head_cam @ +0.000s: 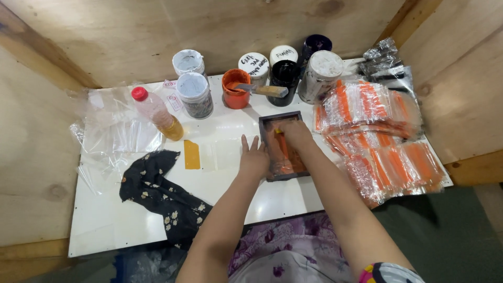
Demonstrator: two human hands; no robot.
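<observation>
Right hand (296, 132) closed around an orange scraper (283, 147) inside the dark printing frame (283, 147); left hand (254, 157) steadying the frame's left edge.

Left hand lies flat, fingers spread and open, palm on the white table (105, 220) with fingertips against the frame; it grips nothing. Right hand curls over the scraper's far end, which rests on the orange-smeared screen. Frame sits mid-table, just near of the paint pots. To the right, a big heap of clear bags with orange print (377, 136) looks finished; to the far left, a loose pile of unprinted clear bags (112, 136) looks left to do, so the work seems well along. An open orange paint pot (235, 89) holds a spatula; a bottle (157, 112) and a black floral cloth (162, 194) lie left.
</observation>
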